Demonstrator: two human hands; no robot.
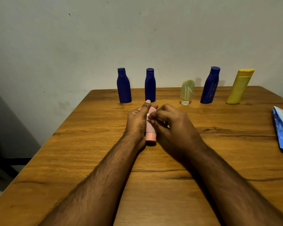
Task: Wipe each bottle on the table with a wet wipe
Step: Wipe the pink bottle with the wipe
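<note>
Fingers of your left hand (138,118) grip the pink tube (150,128), lying just before the middle blue bottle (150,85); your right hand (170,126) pinches a wet wipe (148,117) against it; likely mid-wipe; next, rotate the tube.

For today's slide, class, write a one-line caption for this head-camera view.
Both hands grip a small pink plastic tube on the wooden table; five bottles stand behind.

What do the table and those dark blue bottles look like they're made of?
The table looks like wood or a wood-look laminate: warm brown grain with dark knots and a slight sheen. Which one, the picture cannot settle. The three dark blue bottles look like matte plastic: even opaque colour, moulded shoulders, flip caps.
</note>
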